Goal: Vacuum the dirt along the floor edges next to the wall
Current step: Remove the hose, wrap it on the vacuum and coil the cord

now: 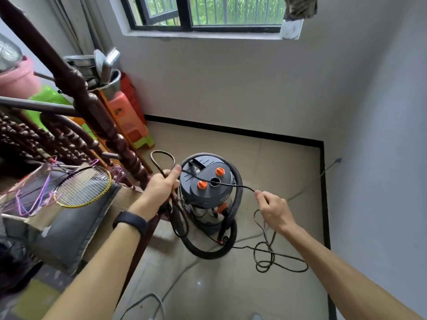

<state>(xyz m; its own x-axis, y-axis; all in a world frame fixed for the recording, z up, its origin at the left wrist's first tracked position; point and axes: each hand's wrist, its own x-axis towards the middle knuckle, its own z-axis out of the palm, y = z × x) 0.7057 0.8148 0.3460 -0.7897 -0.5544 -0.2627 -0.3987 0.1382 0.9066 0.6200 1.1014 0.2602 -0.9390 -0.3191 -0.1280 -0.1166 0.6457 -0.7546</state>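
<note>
The left hand (161, 185), a black band (130, 221) at its wrist, grips several loops of the black power cord (231, 185). The right hand (273, 209) pinches the same cord, which is drawn across the top of the canister vacuum (215, 196). The vacuum stands on the tiled floor (284, 172), its hose (239, 181) wrapped around it, near the corner's black skirting (231, 130).

left hand (161, 186) curled tight, thumb extended; right hand (275, 209) apparently pinching

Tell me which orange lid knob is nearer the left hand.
The lower-left knob, just right of the left hand; the other knob sits farther back.
</note>
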